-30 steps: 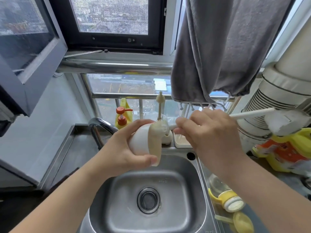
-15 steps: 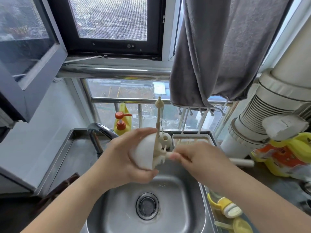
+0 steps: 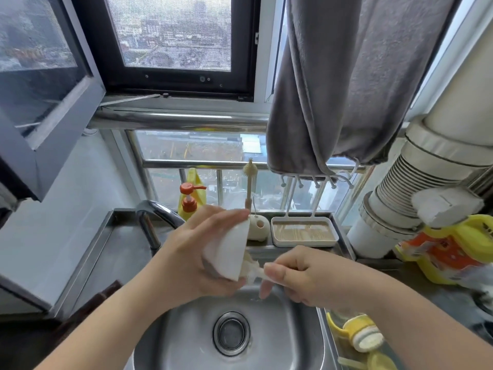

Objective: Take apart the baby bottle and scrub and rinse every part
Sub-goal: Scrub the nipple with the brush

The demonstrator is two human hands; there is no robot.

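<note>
My left hand [image 3: 186,260] grips a white cone-shaped bottle part [image 3: 229,252] above the steel sink [image 3: 301,343], its open side turned to the right. My right hand [image 3: 298,276] pinches the pale handle of a bottle brush [image 3: 253,271], whose cream head is pushed into the part's open end. Most of the brush handle is hidden behind my right hand. Two yellow bottle parts [image 3: 360,333] lie on the counter right of the sink, below my right forearm.
The tap [image 3: 154,212] curves over the sink's back left. Behind it stand an orange pump bottle [image 3: 189,201], a small upright brush in a holder [image 3: 250,182] and a white drying tray [image 3: 304,232]. A grey towel [image 3: 346,84] hangs overhead; a yellow bag [image 3: 453,249] lies right.
Both hands have dropped lower toward the sink. The brush handle, sticking out to the right a second ago, is now tucked behind my right hand, and the head sits deeper in the white part.
</note>
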